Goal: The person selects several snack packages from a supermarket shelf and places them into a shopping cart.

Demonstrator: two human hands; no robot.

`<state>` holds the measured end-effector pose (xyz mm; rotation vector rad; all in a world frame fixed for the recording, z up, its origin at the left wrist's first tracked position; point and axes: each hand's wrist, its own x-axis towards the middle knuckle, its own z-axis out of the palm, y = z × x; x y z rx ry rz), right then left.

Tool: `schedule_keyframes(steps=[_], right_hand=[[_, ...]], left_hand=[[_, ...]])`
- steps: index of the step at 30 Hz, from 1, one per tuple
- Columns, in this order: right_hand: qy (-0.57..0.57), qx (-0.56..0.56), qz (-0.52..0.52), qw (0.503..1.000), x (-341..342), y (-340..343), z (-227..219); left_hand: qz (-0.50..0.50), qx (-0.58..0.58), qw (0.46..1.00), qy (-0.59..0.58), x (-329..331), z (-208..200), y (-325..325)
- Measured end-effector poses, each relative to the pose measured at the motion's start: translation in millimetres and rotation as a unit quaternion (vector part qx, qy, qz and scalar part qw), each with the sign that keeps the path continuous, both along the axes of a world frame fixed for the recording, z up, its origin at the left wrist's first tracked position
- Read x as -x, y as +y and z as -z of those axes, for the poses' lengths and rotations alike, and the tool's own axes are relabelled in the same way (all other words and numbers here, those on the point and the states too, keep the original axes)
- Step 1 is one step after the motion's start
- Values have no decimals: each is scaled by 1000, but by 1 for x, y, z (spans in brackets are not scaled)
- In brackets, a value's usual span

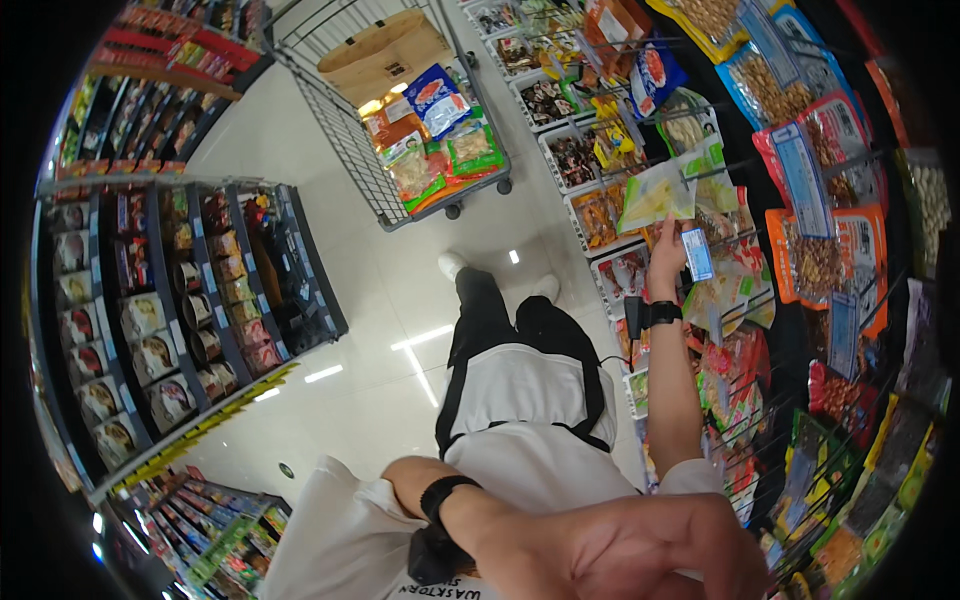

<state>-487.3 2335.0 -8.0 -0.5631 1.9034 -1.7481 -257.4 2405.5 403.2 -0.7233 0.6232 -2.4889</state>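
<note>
My right hand (pixel 668 262) is stretched out to the hanging rack on the right. Its fingers pinch the lower edge of a clear-and-green food bag (pixel 655 194) with pale contents. Just beside that hand hangs a blue-and-white price tag (pixel 697 254), and more green-edged bags (pixel 722 290) hang behind it. My left hand (pixel 650 545) is raised very close to the camera, across my chest. Its fingers look bent but are blurred and partly hidden, and nothing shows in it.
A wire shopping cart (pixel 350 140) stands ahead, holding a brown paper bag (pixel 385 55) and several food packets (pixel 440 150). White bins (pixel 570 160) of small wrapped goods line the rack's foot. A dark shelf unit (pixel 180 320) with cup-shaped packs stands left, on pale floor tiles (pixel 370 290).
</note>
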Motion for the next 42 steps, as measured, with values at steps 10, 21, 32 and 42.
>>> schedule_keyframes(steps=[10,21,32,42], right_hand=[[-24,-80,-32,996,-9,18,-12],[55,-33,-101,993,-49,43,29],[226,-102,-226,942,-157,-34,-50],[219,-99,-299,924,-246,-108,-113]], left_hand=[[7,56,995,76,-9,10,-26],[-54,62,996,24,-75,16,-74],[-192,168,802,-540,-213,118,-153],[-223,157,657,-703,-341,177,-191]])
